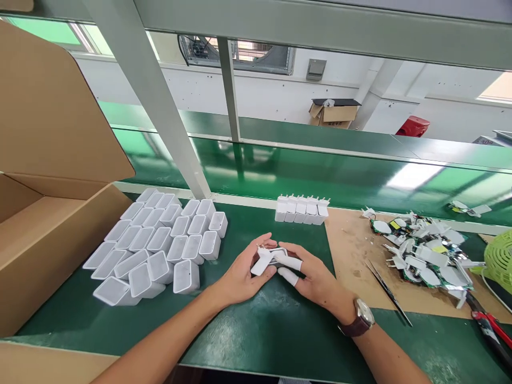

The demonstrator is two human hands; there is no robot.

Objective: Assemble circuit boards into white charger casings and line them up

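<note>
Both my hands meet over the green mat, gripping one small white charger part (269,258) between them. My left hand (244,274) curls around its left side, fingers closed. My right hand (312,277), with white finger cots on two fingertips and a watch on the wrist, pinches its right side. Left of my hands lie several empty white charger shells (160,245) in rows. A short row of white plug pieces (302,209) stands just beyond my hands.
An open cardboard box (52,213) fills the left. On a brown board (352,250) at right lie tweezers (386,290), a heap of circuit boards and plug scraps (424,256), and red-handled cutters (490,328). A green fan (500,261) sits far right. A conveyor (320,170) runs behind.
</note>
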